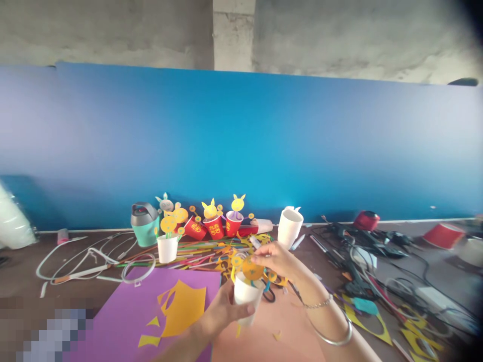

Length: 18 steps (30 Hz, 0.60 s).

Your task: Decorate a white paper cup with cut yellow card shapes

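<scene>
My left hand (222,310) is wrapped round a white paper cup (246,297), held above the orange-pink sheet (279,329). At the cup's mouth, my right hand (281,259) pinches an orange paper disc (252,270) by its upper right edge. Smaller round paper pieces (236,261) stick out on both sides of the disc. How the disc meets the cup is hard to make out. Left of the hands, a cut yellow sheet (186,306) and loose scraps lie on the purple sheet (116,314).
Behind stand red cups (214,229) and a white cup (167,250) with paper figures. A larger white cup (290,226), a teal bottle (145,230), coloured strips (196,255) and a white cable (86,271) lie about. Dark cables and tools (362,286) clutter the right.
</scene>
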### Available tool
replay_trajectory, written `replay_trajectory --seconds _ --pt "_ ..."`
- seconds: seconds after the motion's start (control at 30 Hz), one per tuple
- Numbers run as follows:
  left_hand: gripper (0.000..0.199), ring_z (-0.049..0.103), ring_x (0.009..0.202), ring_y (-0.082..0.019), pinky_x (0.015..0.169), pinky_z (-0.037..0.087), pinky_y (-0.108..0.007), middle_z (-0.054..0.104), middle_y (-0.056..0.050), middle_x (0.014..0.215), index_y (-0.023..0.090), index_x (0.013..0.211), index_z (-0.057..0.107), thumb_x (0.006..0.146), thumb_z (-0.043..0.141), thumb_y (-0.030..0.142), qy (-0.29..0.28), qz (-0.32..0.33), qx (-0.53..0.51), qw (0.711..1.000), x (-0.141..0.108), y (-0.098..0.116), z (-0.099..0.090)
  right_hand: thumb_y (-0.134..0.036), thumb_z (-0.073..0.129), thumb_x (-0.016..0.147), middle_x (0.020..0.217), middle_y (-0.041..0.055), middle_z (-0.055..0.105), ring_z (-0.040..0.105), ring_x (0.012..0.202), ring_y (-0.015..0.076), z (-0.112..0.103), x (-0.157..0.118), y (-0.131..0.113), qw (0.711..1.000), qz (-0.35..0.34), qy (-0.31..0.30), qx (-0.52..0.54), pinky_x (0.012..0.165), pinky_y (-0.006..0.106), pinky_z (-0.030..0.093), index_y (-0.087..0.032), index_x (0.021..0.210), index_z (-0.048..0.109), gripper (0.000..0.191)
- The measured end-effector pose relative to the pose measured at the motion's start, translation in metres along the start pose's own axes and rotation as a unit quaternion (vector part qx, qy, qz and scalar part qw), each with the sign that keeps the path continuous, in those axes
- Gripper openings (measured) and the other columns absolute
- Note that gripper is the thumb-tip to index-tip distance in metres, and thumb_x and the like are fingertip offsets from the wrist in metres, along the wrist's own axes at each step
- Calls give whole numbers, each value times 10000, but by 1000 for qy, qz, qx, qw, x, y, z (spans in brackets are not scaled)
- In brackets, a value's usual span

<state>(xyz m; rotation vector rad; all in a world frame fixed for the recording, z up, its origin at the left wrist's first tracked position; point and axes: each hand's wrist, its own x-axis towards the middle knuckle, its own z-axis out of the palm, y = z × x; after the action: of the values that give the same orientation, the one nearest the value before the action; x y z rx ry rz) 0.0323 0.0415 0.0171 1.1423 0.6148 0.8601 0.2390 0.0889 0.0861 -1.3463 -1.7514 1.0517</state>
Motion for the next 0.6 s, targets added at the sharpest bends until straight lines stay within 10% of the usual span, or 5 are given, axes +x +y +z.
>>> replay_trajectory --seconds 0.13,0.33,0.6 --pt "685 626 1039 -299 857 468 -353 720 -100 1101 179 1195 652 627 908 463 17 3 -4 1000 0 1 -3 -486 689 834 961 75 771 691 877 238 2 1 -3 996 -54 40 52 755 319 531 -182 1025 791 373" --pt "646 601 1009 -263 839 445 -328 701 -86 1093 180 1201 652 662 886 449 -2 13 -5 1000 -1 4 -4 -496 707 807 601 5 654 556 553 148 13 1 -7 999 8 39 37 517 251 413 -162 729 761 348" --pt "700 580 1005 -263 834 429 -325 690 -78 1067 189 1218 649 630 892 483 5 17 -17 1000 -3 9 0 -532 672 826 614 -20 591 517 592 135 10 -5 -20 997 -17 30 68 552 248 415 -166 711 699 384"
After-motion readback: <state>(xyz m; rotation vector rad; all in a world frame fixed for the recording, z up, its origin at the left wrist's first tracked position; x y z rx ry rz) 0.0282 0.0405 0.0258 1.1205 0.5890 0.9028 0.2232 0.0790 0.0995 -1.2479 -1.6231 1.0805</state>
